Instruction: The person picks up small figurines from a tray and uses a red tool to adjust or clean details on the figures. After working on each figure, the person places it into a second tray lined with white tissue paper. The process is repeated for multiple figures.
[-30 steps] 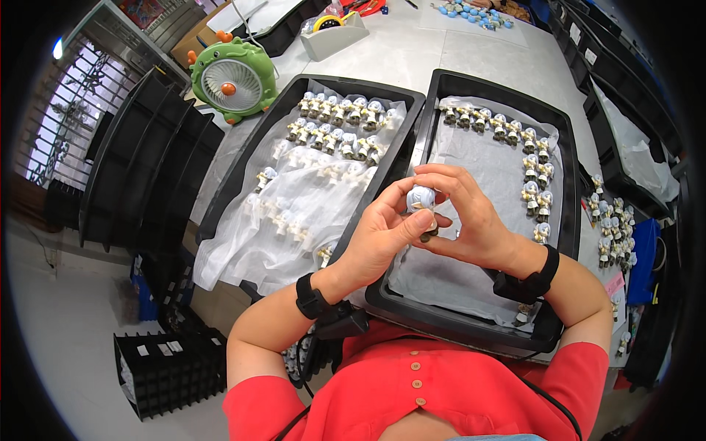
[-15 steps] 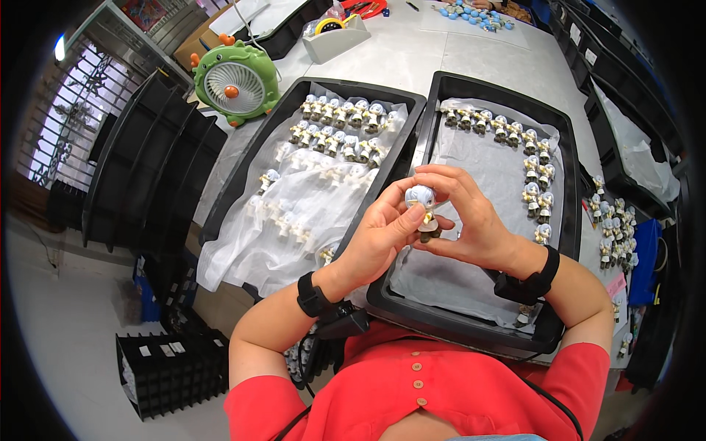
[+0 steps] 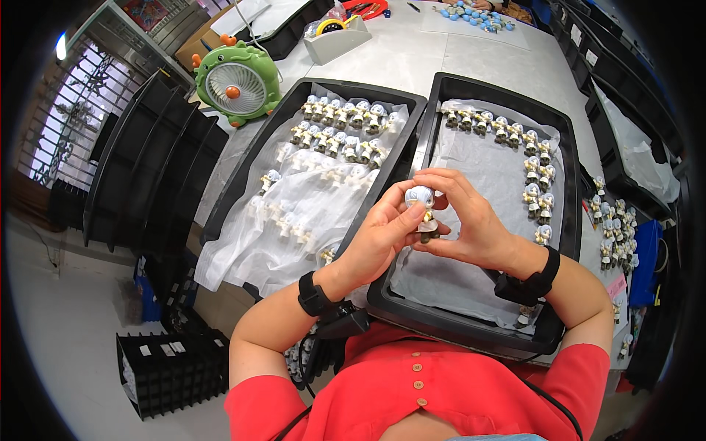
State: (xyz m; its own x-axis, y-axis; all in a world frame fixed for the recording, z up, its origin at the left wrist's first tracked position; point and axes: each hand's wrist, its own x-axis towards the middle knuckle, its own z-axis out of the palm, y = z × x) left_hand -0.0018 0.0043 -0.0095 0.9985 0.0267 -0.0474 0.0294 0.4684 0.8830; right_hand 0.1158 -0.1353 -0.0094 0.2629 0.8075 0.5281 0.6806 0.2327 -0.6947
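A small figurine point(image 3: 421, 198) with pale blue hair, a white outfit and dark boots is held upright between my two hands, over the inner edges of two black trays. My left hand point(image 3: 390, 224) grips it, thumb pressed along its front. The fingers of my right hand point(image 3: 471, 220) curve around its other side, touching its head and base. Beneath my hands, the right tray point(image 3: 434, 88) is lined with white sheet and has figurines along its far and right sides. The left tray point(image 3: 220, 198) holds rows of similar figurines, partly covered by a thin white sheet point(image 3: 243, 253).
A green fan point(image 3: 235, 82) and a tape dispenser point(image 3: 337, 40) stand at the far left. More figurines point(image 3: 618, 234) cluster right of the right tray. Stacked black trays point(image 3: 140, 162) stand at left. Another person's hand point(image 3: 482, 4) is at the far edge by blue pieces point(image 3: 478, 16).
The figurine has turned slightly between my fingers, its face now pointing more to the right. Both hands stay in nearly the same place.
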